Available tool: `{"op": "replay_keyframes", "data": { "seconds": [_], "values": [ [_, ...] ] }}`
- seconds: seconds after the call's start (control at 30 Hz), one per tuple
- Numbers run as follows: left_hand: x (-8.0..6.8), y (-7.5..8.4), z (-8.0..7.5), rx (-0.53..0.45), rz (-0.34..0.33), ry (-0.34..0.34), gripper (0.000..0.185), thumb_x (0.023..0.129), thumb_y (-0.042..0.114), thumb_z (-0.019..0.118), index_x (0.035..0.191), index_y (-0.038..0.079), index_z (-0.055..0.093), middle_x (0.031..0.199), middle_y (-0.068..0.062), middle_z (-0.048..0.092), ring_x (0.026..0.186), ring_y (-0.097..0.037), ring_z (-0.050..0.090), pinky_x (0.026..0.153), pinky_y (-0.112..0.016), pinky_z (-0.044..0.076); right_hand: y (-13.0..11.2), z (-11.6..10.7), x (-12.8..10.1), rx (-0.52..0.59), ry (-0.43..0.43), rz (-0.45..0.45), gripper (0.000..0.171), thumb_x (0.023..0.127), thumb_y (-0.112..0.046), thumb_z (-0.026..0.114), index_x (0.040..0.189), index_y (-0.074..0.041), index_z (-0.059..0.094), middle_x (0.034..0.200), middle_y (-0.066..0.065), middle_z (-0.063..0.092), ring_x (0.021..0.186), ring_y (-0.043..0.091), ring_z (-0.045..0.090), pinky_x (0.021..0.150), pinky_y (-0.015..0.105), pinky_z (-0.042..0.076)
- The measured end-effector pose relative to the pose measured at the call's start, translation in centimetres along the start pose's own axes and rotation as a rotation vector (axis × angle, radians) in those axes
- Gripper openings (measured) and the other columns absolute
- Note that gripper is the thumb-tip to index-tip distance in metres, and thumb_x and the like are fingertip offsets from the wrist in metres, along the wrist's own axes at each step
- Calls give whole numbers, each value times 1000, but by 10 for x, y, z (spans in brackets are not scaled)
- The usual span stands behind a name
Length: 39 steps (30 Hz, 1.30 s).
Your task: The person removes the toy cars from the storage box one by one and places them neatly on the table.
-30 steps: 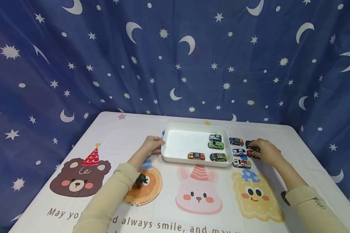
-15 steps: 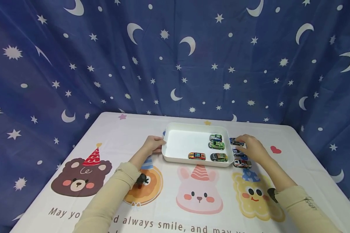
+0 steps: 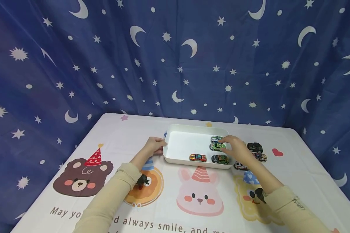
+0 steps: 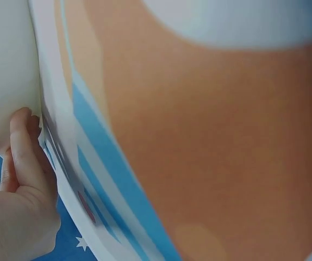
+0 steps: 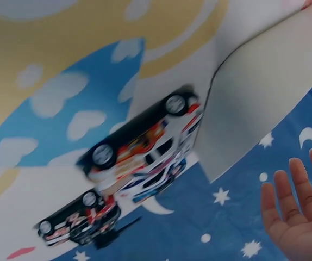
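shallow white tray (image 3: 183,142) on the desk (image 3: 128,136), 4 patterned toy cars (image 3: 197,158) inside, left hand (image 3: 153,146) gripping its left edge, right hand (image 3: 236,149) above its right side, fingers (image 5: 303,187) loosely straight by the green car (image 3: 215,147), contact unclear

1 tray (image 3: 183,142) w/ 4 toy cars (image 3: 197,158), min. 3 other cars (image 3: 255,147) o/s, 2 hands (image 3: 153,145), 4 cartoon faces (image 3: 199,196).

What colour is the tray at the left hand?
The tray is plain white; the head view shows it best.
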<state>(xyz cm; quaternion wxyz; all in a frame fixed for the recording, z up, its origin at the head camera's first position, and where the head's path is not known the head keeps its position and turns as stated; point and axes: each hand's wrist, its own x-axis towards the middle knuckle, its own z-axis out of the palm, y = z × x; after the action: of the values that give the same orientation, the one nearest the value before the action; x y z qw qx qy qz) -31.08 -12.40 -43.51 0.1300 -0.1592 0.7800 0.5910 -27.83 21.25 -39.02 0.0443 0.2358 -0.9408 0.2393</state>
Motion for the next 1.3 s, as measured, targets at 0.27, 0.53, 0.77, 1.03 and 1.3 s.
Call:
{"op": "replay_keyframes", "data": {
  "seconds": [0.27,0.53,0.77,1.03,1.3],
  "values": [
    [-1,-1,0,-8,2,5,38,87,11,65,123,2,60,106,-16,69,60,-6,61,54,-17,56,-11,15,6,105,-60,-24,35,84,-6,69,116,2,61,114,20,63,106,39,58,92,52,50],
    [1,-1,2,-15,6,-7,36,87,12,65,121,3,61,106,-16,69,60,-5,61,56,-17,57,-16,29,14,170,-97,-78,33,83,-5,69,114,4,61,112,21,64,103,38,58,91,51,51],
    [2,-1,-1,-24,5,-16,37,86,11,65,121,2,61,105,-16,69,61,-5,62,56,-19,57,-26,42,22,209,-140,-102,33,84,-11,69,114,3,62,112,21,64,99,36,60,84,47,54],
    [2,-2,-1,-14,-5,-22,38,86,13,66,122,3,60,107,-16,69,61,-5,62,54,-16,56,-34,52,28,192,-208,-107,34,83,-13,71,113,1,62,109,17,65,96,31,62,81,42,55],
    [3,-3,0,-40,-10,-18,37,86,11,66,122,2,61,103,-15,70,60,-6,62,53,-18,56,-30,61,28,166,-227,-129,32,81,-11,73,109,3,64,102,16,67,89,27,64,77,34,57]
  ]
}}
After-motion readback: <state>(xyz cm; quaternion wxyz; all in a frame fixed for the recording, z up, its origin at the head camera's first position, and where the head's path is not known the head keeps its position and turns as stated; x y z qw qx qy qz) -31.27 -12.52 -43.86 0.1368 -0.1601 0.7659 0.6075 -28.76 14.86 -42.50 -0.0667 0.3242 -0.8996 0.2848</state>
